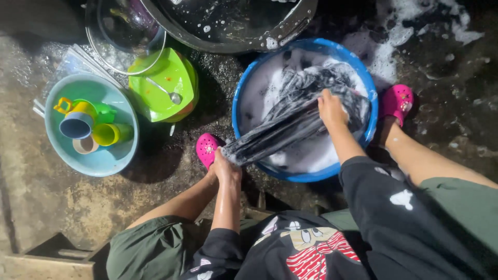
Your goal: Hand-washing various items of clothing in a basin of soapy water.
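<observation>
**Hand-washing a dark cloth in the blue basin**

Standing right by the blue basin (249,78) here. The dark wet cloth (290,122) is stretched from the suds inside it out over the near-left rim. The left hand (226,168) has its fingers shut tight round the twisted end just outside the rim, next to a pink clog (207,149). The right hand (331,110) is clamped on the bunched part over the foam. I'd say keep the tension even and rub over the basin so the drips fall back in. Left of the basin sit a green plate with a spoon (163,85) and a pale blue bowl of plastic cups (104,161); a big metal pan (233,23) is just beyond it.
</observation>
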